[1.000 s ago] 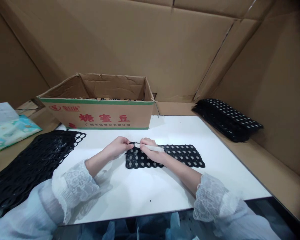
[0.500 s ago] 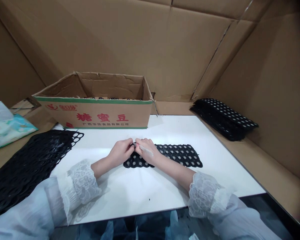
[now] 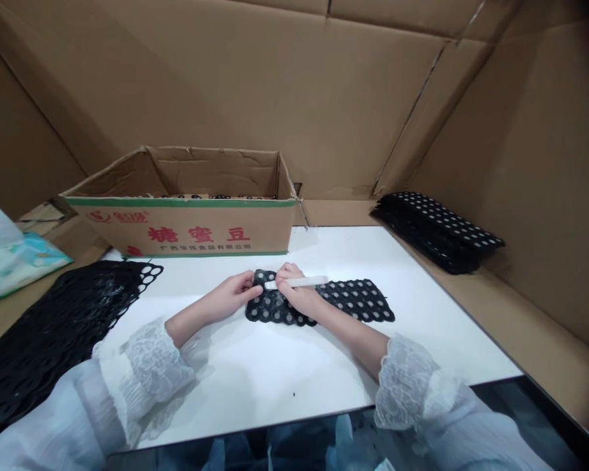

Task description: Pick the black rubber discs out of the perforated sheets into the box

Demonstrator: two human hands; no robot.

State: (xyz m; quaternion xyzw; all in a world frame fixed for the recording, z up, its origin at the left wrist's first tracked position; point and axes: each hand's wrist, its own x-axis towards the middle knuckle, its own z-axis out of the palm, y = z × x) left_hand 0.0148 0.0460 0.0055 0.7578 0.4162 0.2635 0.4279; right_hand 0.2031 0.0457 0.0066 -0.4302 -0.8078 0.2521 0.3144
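A black sheet with rows of pale round dots [image 3: 358,299] lies flat on the white tabletop [image 3: 255,386]. At its left end my left hand [image 3: 230,296] grips the edge, thumb on top and fingers behind. My right hand [image 3: 297,292] is closed around a slim white pen-like tool [image 3: 314,280], resting over the sheet's left half. The tool's left tip points at the dots beside my left thumb. Part of the sheet is hidden under my right hand and wrist.
An open cardboard box [image 3: 186,226] with black pieces inside stands at the back left. Black perforated sheets [image 3: 53,327] lie at the left. A stack of dotted black sheets [image 3: 442,229] sits back right. A floral packet [image 3: 19,261] is far left. Cardboard walls [image 3: 235,78] enclose the table.
My hands have moved slightly apart. The white tool has swung from slanting along my right hand to nearly level, and the sheet's left end now shows between my hands.
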